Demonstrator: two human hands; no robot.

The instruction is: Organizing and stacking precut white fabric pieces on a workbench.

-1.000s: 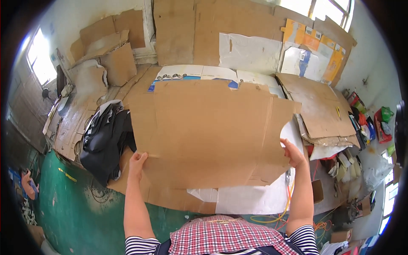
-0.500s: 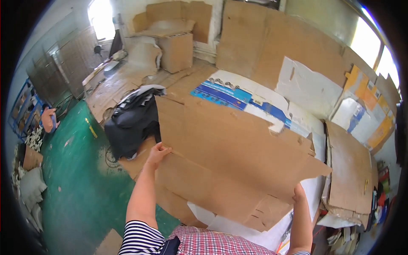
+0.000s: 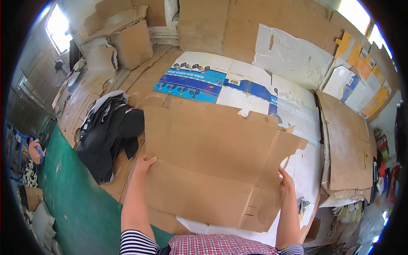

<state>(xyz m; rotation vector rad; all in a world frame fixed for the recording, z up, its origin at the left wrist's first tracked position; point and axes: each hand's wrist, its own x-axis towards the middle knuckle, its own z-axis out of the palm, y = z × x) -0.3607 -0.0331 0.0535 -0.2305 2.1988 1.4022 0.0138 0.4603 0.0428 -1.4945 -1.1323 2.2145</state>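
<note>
A large brown cardboard sheet [image 3: 204, 157] with torn, notched edges spreads before me over the work surface. My left hand [image 3: 145, 164] grips its left edge, thumb on top and the other fingers out of sight beneath. On the right, my right hand [image 3: 287, 180] is closed on the edge by a torn cut-out. To the left of the sheet lies a heap of black fabric pieces [image 3: 112, 134]. Past its far edge is flattened white and blue printed cardboard [image 3: 193, 78]. A small metal tool with a hose [image 3: 302, 205] rests beside my right forearm.
A cardboard box [image 3: 132, 46] stands at the far left, and cardboard panels [image 3: 221, 29] line the back. More stacked cardboard [image 3: 346, 144] is at the right. The green floor [image 3: 76, 199] runs along the left, with grey sacks [image 3: 43, 221] at its edge.
The cardboard sheet has turned and shifted left, lying more squarely before me. Both hands have kept hold of it. My view has swung right, and the metal tool has come into sight.
</note>
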